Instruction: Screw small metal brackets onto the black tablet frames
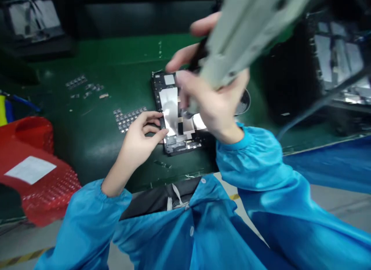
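An opened black device (174, 111) with silver foil patches lies on the green work surface (95, 127). My left hand (142, 136) rests at its left edge, fingers curled and pressing on the frame. My right hand (208, 96) is raised above the device, blurred, wrapped round a pale grey elongated tool (249, 26) that points up and to the right. A dark round object (245, 101) peeks out behind that hand. Both arms wear blue sleeves.
Small grey parts in rows (127, 118) lie left of the device, with more (77, 82) farther back. A red crate (34, 169) with a white label stands at the left. Dark trays holding silver pieces (339, 57) sit at the right. A cable (319, 103) crosses there.
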Demonstrator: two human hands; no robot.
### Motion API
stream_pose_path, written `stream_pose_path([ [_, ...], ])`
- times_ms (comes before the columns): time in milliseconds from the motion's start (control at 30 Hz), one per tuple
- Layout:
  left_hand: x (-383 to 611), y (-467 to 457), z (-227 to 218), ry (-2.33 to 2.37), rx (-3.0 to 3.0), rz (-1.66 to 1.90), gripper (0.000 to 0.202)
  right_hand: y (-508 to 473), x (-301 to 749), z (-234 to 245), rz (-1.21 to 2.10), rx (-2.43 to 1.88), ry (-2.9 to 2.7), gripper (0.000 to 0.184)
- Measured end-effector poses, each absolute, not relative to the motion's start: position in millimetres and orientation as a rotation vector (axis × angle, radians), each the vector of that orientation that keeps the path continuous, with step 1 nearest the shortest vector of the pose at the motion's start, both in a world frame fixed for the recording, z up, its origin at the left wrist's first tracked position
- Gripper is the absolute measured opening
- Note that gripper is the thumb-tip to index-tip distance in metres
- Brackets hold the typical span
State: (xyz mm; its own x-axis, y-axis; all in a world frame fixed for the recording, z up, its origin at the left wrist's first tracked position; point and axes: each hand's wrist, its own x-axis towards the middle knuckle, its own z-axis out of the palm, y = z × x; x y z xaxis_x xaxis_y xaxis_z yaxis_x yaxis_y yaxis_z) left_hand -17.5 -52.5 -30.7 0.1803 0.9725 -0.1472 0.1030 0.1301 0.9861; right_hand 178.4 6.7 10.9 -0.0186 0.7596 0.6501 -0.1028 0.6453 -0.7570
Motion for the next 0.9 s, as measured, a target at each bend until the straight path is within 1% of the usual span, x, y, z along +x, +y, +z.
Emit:
stream_pose_path([
  [67,-20,-52,-23,1.221,1.307,0.817,0.044,17,222,5,0.583,-0.549,-1.328,0.049],
  [133,-21,-48,-11,1.251,1.363,0.668,0.042,28,264,-9,0.442,-0.551,-1.247,0.051],
  [200,-20,-39,2,1.293,1.430,0.507,0.043,39,295,-26,0.389,-0.557,-1.199,0.056],
  [300,-21,-23,16,1.329,1.556,0.355,0.043,46,312,-45,0.363,-0.562,-1.176,0.063],
  [367,-23,-15,20,1.327,1.592,0.284,0.043,46,310,-50,0.372,-0.575,-1.190,0.061],
  [500,-28,-12,18,1.293,1.524,0.273,0.050,44,305,-48,0.388,-0.580,-1.222,0.053],
  [600,-30,-15,15,1.269,1.439,0.314,0.053,46,307,-48,0.375,-0.557,-1.229,0.051],
  [900,-26,-17,11,1.236,1.375,0.386,0.045,35,304,-41,0.420,-0.558,-1.209,0.040],
])
